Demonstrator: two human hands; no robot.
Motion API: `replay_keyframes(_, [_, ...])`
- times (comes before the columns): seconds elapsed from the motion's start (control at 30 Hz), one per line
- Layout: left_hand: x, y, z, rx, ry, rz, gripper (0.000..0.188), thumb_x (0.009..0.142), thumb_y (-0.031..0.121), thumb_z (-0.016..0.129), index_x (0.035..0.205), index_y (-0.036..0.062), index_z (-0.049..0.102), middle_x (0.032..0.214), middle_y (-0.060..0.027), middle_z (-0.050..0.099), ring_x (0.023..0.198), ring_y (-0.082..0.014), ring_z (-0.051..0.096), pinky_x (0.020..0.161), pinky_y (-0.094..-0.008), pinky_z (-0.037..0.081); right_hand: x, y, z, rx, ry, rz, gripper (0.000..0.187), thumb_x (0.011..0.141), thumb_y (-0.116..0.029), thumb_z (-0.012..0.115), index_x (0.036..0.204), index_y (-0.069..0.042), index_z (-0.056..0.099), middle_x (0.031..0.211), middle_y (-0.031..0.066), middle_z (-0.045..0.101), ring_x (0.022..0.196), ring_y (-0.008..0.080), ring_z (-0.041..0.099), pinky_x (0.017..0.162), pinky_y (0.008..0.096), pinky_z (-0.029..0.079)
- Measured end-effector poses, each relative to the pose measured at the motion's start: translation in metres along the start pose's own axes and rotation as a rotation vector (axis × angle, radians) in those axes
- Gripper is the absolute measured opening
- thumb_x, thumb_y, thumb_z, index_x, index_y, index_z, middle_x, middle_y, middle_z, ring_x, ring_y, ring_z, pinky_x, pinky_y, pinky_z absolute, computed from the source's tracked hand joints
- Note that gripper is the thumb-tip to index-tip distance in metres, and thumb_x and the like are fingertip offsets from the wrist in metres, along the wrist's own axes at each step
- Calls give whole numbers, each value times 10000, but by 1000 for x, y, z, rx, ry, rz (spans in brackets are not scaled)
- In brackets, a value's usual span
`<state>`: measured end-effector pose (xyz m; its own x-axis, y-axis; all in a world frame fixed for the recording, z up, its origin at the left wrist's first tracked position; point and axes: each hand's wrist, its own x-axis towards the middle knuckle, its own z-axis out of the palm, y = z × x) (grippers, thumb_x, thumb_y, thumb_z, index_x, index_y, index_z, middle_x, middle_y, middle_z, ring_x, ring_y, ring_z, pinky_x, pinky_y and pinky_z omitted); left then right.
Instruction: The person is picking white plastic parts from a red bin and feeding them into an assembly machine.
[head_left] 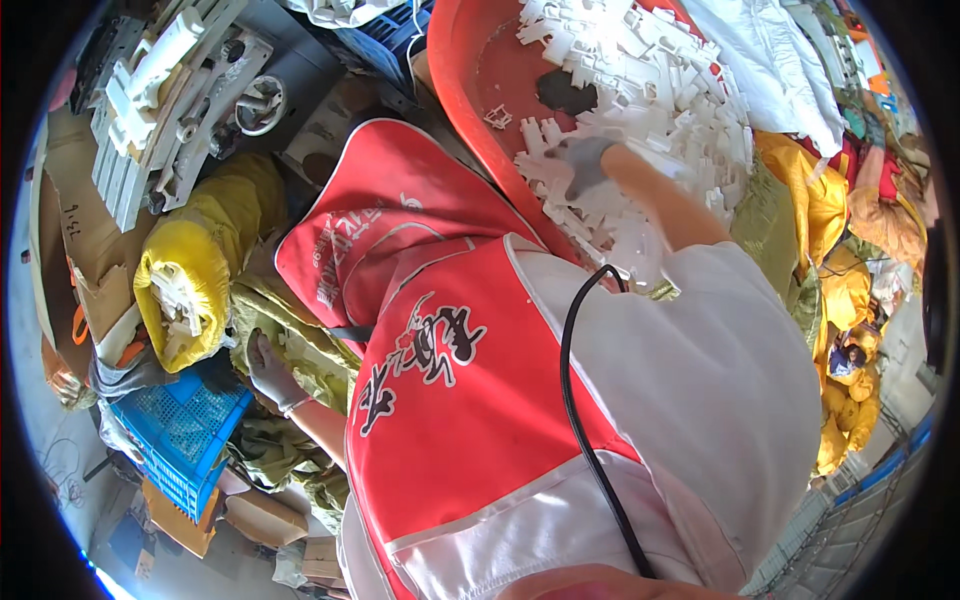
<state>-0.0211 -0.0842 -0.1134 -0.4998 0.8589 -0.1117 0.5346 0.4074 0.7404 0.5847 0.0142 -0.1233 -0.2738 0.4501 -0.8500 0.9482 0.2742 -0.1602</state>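
Observation:
My right hand [587, 165], in a grey glove, reaches into a large red tub [462, 85] and is over its heap of small white plastic parts [655, 75]. Its thumb and fingers are apart, and no part shows between them. A dark grey lump [566, 92] lies among the parts just beyond it. Low on the left, my gloved left hand [272, 370] has its fingers stretched out beside an olive-yellow woven sack [300, 345]. Nothing shows in that hand.
A yellow sack [185, 345] with white parts stands left, above a blue plastic crate [185, 430]. A grey metal machine [180, 120] with a handwheel is at upper left. Yellow sacks [845, 290] line the right side. My red apron [490, 400] and a black cable [572, 380] cross the middle.

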Motion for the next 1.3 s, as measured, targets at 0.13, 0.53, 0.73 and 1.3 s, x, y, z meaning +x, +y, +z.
replay_keyframes(0.13, [7,10,14,68,-10,61,297,926,191,527,1120,-22,597,1043,-82,650,914,-151,595,824,-279,466,4,-12,19,-8,34,154,841,644,-416,743,1371,-242,358,1320,140,420,1174,310,469,967,408,403])
replay_keyframes(0.53, [10,32,17,54,-14,82,296,924,201,522,1116,-7,608,1060,-76,652,923,-146,595,830,-280,462,74,38,-4,206,666,-165,501,703,-214,674,1185,-179,539,1278,113,451,1127,328,484,985,392,391])
replay_keyframes(0.73, [9,48,16,38,1,111,294,923,187,522,1121,-15,603,1068,-80,650,941,-153,598,844,-280,457,113,59,-39,433,922,110,260,749,-205,624,1006,-212,589,1091,68,551,992,310,552,876,395,450])
replay_keyframes(1.3, [29,76,16,68,72,226,244,896,128,537,1073,-15,625,1020,-99,660,910,-156,603,838,-283,461,86,55,34,1638,876,72,486,808,-171,584,1275,-88,478,831,43,572,691,138,540,601,269,458])
